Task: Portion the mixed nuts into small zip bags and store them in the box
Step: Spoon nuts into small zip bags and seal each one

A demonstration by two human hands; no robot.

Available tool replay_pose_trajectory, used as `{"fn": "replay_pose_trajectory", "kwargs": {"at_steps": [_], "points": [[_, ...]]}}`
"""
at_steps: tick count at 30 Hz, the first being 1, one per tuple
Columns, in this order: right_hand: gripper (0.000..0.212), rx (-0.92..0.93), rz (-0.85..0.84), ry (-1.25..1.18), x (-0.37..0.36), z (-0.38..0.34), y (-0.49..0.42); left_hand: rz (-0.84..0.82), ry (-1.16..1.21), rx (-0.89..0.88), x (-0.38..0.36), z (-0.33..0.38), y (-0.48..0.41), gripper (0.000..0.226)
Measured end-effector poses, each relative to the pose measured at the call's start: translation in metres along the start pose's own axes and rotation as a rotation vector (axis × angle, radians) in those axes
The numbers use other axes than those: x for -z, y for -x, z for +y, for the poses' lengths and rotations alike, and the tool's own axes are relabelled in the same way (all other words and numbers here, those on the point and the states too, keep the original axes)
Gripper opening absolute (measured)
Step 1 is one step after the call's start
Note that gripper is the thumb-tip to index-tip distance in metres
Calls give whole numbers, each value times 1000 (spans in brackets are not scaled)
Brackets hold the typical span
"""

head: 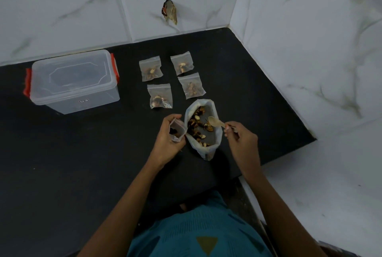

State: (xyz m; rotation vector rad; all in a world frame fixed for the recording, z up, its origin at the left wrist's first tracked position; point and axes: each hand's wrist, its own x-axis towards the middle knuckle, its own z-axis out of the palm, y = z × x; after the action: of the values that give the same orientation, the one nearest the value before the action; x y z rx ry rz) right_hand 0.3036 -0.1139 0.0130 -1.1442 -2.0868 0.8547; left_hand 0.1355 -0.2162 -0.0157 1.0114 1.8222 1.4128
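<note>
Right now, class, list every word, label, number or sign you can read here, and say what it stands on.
Nothing can be read.
The small sticker on the plastic box front: too small and blurred to read.
The triangle on the teal shirt: a plain shape, no letters.

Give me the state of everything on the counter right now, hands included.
Storage box: lid on.
Four zip bags: nuts inside, lying flat on the counter; seals unclear.
Fifth zip bag: mouth open, a few nuts inside.
Big nut bag: open, top rolled down, nuts inside.
Spoon: bowl looks empty, over the big nut bag.
Left hand: grips the fifth zip bag.
Right hand: pinches the spoon handle.
</note>
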Motion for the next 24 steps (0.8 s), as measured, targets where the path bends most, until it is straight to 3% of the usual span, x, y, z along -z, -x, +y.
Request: {"fn": "replay_pose_trajectory", "kwargs": {"at_steps": [11,20,24], "points": [[17,-64,-6,-51,-30,0,-7,1,42,5,-3,-9,-1,56],[12,-324,-24,-304,-33,-2,-16,-36,107,58,-6,-14,-7,52],[13,-545,16,-520,-37,-4,-21,-58,118,70,-7,-13,-8,51]]}}
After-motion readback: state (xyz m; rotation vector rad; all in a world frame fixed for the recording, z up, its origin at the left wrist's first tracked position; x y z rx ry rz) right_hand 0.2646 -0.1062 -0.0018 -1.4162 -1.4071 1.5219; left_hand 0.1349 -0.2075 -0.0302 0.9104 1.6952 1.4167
